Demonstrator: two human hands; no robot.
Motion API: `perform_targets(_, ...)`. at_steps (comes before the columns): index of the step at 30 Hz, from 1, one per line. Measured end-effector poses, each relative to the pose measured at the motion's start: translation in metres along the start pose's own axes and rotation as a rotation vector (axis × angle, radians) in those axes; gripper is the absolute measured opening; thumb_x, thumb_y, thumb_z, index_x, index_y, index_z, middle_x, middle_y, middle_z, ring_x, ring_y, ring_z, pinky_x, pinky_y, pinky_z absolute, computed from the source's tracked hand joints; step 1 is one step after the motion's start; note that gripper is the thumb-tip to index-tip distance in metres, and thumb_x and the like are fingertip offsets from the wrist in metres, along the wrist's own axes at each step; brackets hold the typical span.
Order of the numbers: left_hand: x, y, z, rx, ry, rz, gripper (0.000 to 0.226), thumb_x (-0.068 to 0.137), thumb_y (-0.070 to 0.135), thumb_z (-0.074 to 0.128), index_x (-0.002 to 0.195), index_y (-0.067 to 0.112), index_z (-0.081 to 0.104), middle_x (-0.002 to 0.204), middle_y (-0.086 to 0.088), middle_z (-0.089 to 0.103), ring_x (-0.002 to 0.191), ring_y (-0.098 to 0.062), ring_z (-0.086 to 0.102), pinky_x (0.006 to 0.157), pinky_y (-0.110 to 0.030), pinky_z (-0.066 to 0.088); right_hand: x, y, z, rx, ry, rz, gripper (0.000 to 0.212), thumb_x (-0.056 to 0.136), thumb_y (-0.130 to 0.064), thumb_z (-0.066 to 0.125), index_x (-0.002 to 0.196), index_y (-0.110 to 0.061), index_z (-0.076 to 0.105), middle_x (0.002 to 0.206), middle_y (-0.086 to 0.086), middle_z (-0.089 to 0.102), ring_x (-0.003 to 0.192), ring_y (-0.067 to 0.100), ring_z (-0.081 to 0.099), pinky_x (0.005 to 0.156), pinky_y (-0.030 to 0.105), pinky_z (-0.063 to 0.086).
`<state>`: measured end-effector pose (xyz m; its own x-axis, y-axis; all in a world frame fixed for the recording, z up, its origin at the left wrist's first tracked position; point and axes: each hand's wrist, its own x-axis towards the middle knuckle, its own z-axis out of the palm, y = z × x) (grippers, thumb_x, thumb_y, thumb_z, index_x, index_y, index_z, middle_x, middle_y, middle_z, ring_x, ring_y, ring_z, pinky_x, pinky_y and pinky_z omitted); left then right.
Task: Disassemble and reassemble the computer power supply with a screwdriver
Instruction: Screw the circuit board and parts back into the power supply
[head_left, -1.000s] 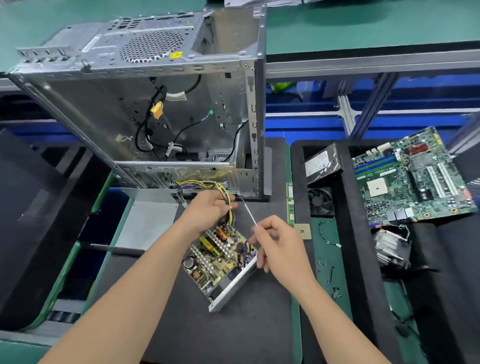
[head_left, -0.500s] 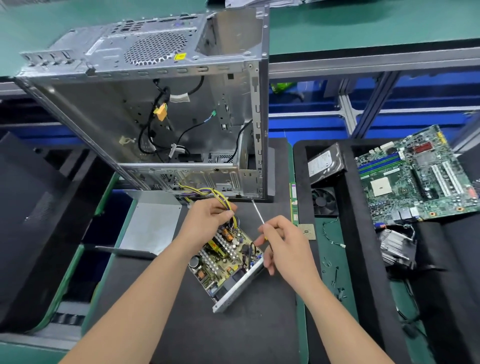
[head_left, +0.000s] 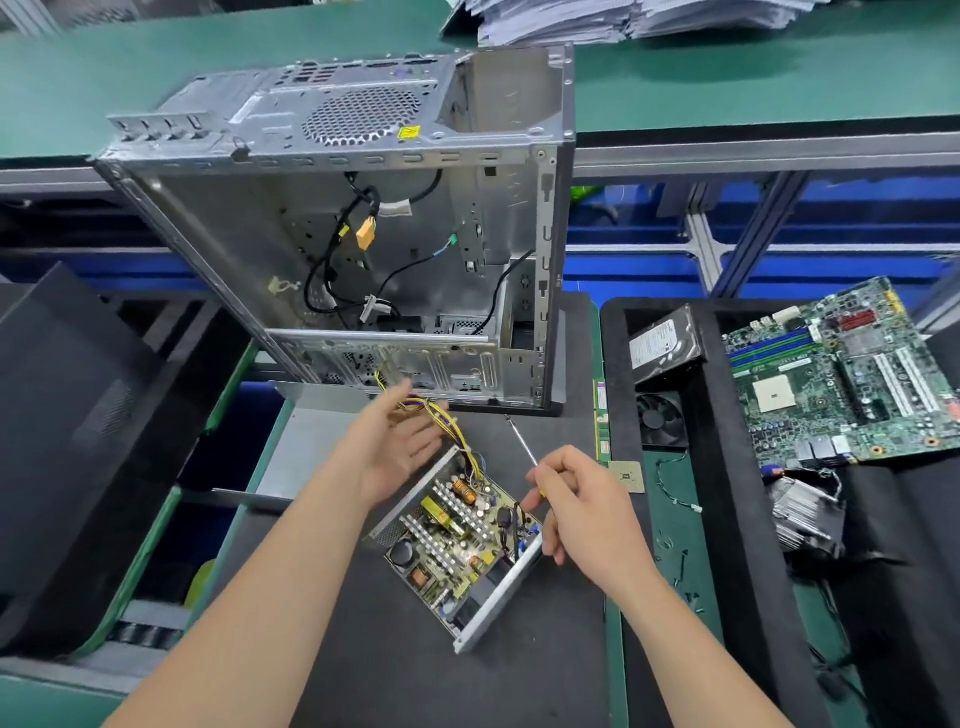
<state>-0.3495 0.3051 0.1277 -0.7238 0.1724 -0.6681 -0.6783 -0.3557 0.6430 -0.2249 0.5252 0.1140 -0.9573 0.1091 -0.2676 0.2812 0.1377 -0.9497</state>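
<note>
While the opened power supply (head_left: 457, 545) lies askew on the black mat (head_left: 389, 675), the right hand (head_left: 582, 514), touching its right edge, pinches the screwdriver (head_left: 522, 441), shaft pointing away. The left hand (head_left: 400, 447), fingers spread, is beside the yellow wires (head_left: 460, 439), before the computer case (head_left: 363, 234).

this is an electronics repair workshop: green bench mats (head_left: 727, 78), an aluminium frame (head_left: 727, 156), an opened computer case (head_left: 363, 208) at the centre, a motherboard (head_left: 841, 374) and hard drive (head_left: 662, 340) in black foam trays (head_left: 727, 493) at right.
</note>
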Motion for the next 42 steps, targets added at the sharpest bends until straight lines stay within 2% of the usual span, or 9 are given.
perform_targets(6,0.026,0.034,0.004,-0.761,0.194,-0.062,0.027,0.113,0.015,0.039,0.097,0.000,0.054,0.099,-0.015,0.062,0.090,-0.023,0.068,0.091,-0.030,0.057,0.000,-0.002,0.002,-0.049,0.003,0.012,0.019,0.105,-0.025,0.053,0.090,-0.017,0.063,0.082,0.003,0.075,0.043,0.023,0.057,0.039,0.028,0.044)
perform_targets(11,0.034,0.021,-0.007,-0.852,0.189,-0.036,0.020,0.113,0.008,0.031,0.121,-0.002,0.045,0.096,-0.010,0.051,0.069,-0.018,0.053,0.052,-0.030,0.055,0.000,-0.002,0.003,-0.071,0.011,0.016,0.019,0.106,-0.025,0.052,0.092,-0.018,0.063,0.083,0.001,0.076,0.043,0.023,0.056,0.039,0.028,0.044)
perform_targets(14,0.023,0.012,-0.011,-0.813,0.080,-0.010,0.018,0.112,0.008,0.037,0.113,-0.002,0.052,0.080,-0.008,0.049,0.066,-0.017,0.051,0.058,-0.030,0.053,0.000,-0.002,0.004,-0.074,0.020,0.020,0.019,0.106,-0.025,0.052,0.092,-0.018,0.063,0.083,0.001,0.076,0.043,0.022,0.056,0.039,0.028,0.044)
perform_targets(20,-0.021,0.014,-0.013,-0.376,-0.131,0.336,0.011,0.105,0.016,0.054,0.095,0.017,0.049,0.059,0.001,0.032,0.060,-0.022,0.055,0.088,-0.049,0.056,0.002,-0.003,0.004,-0.060,0.026,0.031,0.019,0.106,-0.024,0.052,0.092,-0.016,0.062,0.082,0.002,0.076,0.043,0.024,0.056,0.038,0.028,0.043)
perform_targets(25,-0.050,-0.008,-0.013,0.314,0.222,0.715,0.003,0.105,0.018,0.059,0.107,0.018,0.060,0.063,-0.003,0.052,0.046,-0.018,0.056,0.072,-0.043,0.063,0.003,-0.004,0.003,-0.063,0.023,0.020,0.019,0.106,-0.023,0.052,0.093,-0.015,0.062,0.083,0.002,0.075,0.042,0.025,0.057,0.036,0.028,0.042)
perform_targets(29,-0.047,-0.023,-0.029,0.296,0.579,0.565,0.014,0.107,0.014,0.045,0.117,0.010,0.053,0.108,0.022,0.063,0.053,-0.016,0.069,0.077,-0.041,0.059,0.003,-0.005,0.003,-0.057,0.017,0.021,0.018,0.106,-0.022,0.053,0.093,-0.015,0.063,0.082,0.003,0.075,0.043,0.024,0.058,0.036,0.030,0.043)
perform_targets(31,-0.046,-0.028,-0.040,0.421,0.692,0.498,0.017,0.103,0.015,0.051,0.118,0.010,0.046,0.127,0.009,0.056,0.080,-0.023,0.076,0.082,-0.040,0.055,0.003,-0.005,0.002,-0.047,0.017,0.024,0.017,0.105,-0.022,0.053,0.093,-0.015,0.064,0.082,0.003,0.075,0.043,0.024,0.059,0.036,0.031,0.044)
perform_targets(37,-0.066,0.004,-0.051,0.826,0.576,0.089,0.072,0.091,0.077,0.049,0.098,0.006,0.052,0.093,-0.019,0.072,0.054,-0.027,0.065,0.048,-0.032,0.053,0.006,-0.009,-0.001,-0.080,-0.036,0.006,0.019,0.102,-0.028,0.059,0.085,-0.027,0.066,0.085,0.001,0.076,0.046,0.028,0.064,0.037,0.031,0.043)
perform_targets(42,-0.067,0.014,-0.038,1.449,0.794,0.522,0.048,0.094,0.063,0.052,0.102,0.017,0.042,0.090,-0.006,0.061,0.076,-0.030,0.053,0.068,-0.038,0.042,0.012,-0.016,-0.004,-0.134,-0.039,-0.029,0.015,0.099,-0.033,0.064,0.085,-0.034,0.069,0.084,-0.002,0.076,0.046,0.029,0.066,0.038,0.028,0.042)
